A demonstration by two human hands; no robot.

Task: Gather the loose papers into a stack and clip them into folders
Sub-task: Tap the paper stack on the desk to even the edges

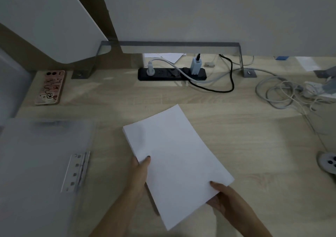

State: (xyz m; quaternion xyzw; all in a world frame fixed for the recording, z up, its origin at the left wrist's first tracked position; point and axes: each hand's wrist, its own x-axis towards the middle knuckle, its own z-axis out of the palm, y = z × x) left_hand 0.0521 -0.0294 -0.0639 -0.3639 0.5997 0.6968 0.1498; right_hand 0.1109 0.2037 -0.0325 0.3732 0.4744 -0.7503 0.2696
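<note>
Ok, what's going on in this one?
A person holds a stack of white papers over a wooden desk. The left hand grips its left edge and the right hand grips its near corner, thumbs on top. An open folder with a metal clip lies to the left. The papers are not in it yet.

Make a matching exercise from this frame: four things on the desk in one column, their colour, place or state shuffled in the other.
1 paper stack
2 folder
3 phone
4 power strip

A black, at the back of the desk
B flat at the left, metal clip showing
C pink case, far left
D held by the left hand and right hand

Pairs: 1-D, 2-B, 3-C, 4-A
</note>
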